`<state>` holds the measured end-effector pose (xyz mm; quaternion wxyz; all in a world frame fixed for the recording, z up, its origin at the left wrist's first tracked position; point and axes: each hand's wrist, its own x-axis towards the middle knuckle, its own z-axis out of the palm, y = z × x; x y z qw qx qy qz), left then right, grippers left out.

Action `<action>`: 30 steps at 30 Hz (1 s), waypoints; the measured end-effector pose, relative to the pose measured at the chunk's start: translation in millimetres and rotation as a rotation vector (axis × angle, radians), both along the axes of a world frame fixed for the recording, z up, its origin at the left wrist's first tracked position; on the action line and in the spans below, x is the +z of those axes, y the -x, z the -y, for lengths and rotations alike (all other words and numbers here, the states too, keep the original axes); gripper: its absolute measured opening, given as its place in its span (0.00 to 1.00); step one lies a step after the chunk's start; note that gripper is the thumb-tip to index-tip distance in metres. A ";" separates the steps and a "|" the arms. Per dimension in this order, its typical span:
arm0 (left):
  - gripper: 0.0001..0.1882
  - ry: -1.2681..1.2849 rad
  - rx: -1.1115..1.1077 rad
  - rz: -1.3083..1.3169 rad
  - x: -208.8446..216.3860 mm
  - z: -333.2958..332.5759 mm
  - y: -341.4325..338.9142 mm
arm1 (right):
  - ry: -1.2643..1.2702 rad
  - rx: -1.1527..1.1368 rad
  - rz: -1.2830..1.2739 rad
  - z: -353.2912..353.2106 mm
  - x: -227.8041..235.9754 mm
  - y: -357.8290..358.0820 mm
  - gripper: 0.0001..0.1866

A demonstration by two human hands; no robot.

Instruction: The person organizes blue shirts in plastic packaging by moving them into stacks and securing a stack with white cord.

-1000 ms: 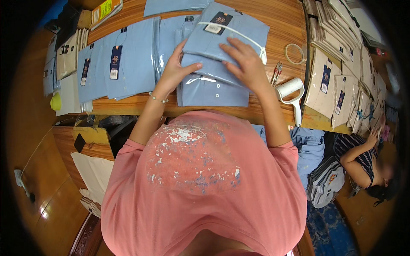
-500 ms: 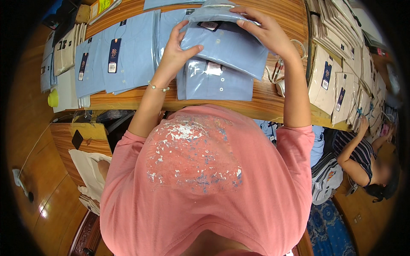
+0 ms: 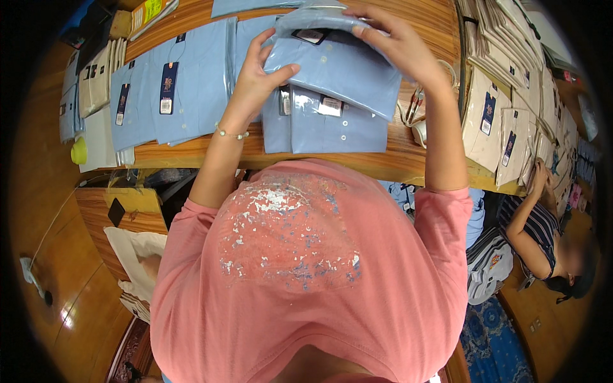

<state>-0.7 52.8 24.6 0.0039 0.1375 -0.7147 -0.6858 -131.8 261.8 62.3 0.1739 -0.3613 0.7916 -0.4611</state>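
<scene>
A folded light-blue shirt in a clear plastic bag [image 3: 348,64] lies tilted between my hands, with the bag's top folded over at the far edge. My left hand [image 3: 258,73] grips its left side, thumb lying across the front and fingers at the edge. At the far right corner, my right hand [image 3: 397,46] is closed on the folded-over plastic, thumb on top and some fingertips hidden. Under it, partly covered, lies another bagged blue shirt [image 3: 338,131] with visible buttons and a label. One more bagged shirt [image 3: 276,127] peeks out at its left.
Tagged blue shirts [image 3: 198,83] spread across the wooden table [image 3: 191,150] at left. Scissors [image 3: 416,102] and a white cord lie beside my right forearm. Beige bagged garments [image 3: 485,115] are piled at right, where another person [image 3: 533,217] works. A yellow-green object [image 3: 79,150] sits far left.
The upper bagged shirt has shifted slightly left with my left hand. Beneath it, one bagged shirt has slid right, uncovering more of another. At right, the other person's hands have moved.
</scene>
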 end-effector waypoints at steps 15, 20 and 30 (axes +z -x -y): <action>0.33 -0.060 -0.152 0.272 -28.7 6.4 12.9 | 0.107 -0.789 0.579 -70.8 -128.2 -32.8 0.22; 0.40 -0.224 -0.241 0.166 -26.0 2.4 0.7 | 0.154 -0.797 0.381 -63.9 -133.7 -31.4 0.20; 0.40 0.103 -0.618 -0.329 42.8 -8.1 23.1 | 1.208 -0.725 0.916 -58.5 -113.9 -35.7 0.28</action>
